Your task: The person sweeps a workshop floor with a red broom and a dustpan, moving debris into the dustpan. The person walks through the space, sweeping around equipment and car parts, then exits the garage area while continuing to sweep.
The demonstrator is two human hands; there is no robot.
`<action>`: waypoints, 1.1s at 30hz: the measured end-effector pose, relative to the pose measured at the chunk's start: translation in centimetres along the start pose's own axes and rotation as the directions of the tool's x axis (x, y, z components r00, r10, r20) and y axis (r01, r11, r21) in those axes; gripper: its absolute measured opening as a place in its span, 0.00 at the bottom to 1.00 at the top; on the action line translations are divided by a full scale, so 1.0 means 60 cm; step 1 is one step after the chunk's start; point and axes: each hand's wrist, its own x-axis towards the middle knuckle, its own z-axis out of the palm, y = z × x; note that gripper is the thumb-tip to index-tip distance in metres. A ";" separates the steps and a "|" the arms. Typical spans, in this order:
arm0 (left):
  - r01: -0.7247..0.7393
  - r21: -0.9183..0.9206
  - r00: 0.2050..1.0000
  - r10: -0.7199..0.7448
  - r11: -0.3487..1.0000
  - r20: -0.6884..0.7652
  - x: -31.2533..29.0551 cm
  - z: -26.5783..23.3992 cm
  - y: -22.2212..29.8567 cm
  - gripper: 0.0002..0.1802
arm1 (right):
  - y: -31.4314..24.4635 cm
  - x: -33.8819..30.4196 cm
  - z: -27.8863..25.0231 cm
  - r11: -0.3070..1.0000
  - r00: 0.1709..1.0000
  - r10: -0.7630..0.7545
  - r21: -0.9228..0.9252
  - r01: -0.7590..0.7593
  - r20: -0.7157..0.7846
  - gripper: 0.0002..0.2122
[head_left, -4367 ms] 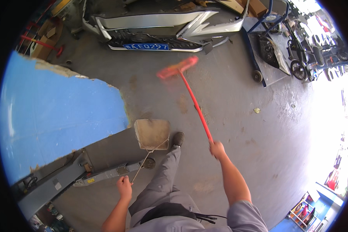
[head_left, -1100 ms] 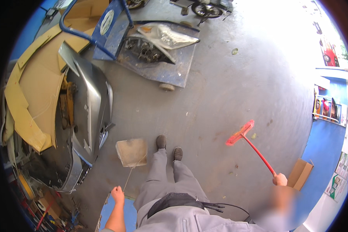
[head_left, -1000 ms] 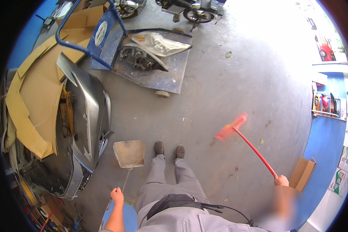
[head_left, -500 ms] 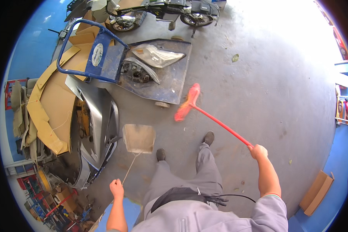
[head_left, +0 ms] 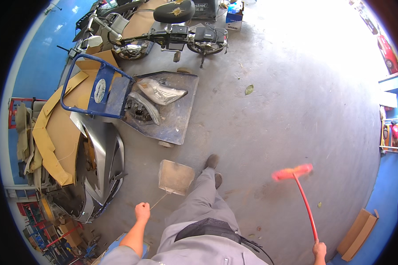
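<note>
My right hand [head_left: 319,250], low at the right, is wrapped round the red handle of a broom [head_left: 306,206]. The broom's red and yellowish head [head_left: 292,171] is at the far end of the handle, over the grey floor and slightly blurred. My left hand [head_left: 142,211] is closed on the thin handle of a dustpan [head_left: 176,177]. The dustpan's worn, brownish pan is just left of my shoes [head_left: 212,161]. A few dry leaf bits [head_left: 258,229] lie on the floor between my body and the broom.
A blue platform trolley [head_left: 181,123] carrying two car headlights stands ahead left. A silver car bumper [head_left: 102,154] and cardboard [head_left: 53,137] lie at the left. A motorbike [head_left: 172,39] is parked beyond. A green leaf [head_left: 249,89] lies ahead; a cardboard box [head_left: 357,234] sits by the right wall.
The broom has swung from ahead of me to the right and nearer, its head turned. The dustpan has shifted right, close to my feet. I have stepped, and the view has shifted.
</note>
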 end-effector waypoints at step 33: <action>0.233 -0.269 0.967 -0.195 0.935 0.162 0.160 0.151 0.655 0.22 | -0.643 0.487 -0.310 0.890 0.873 -0.448 0.192 0.414 0.192 0.23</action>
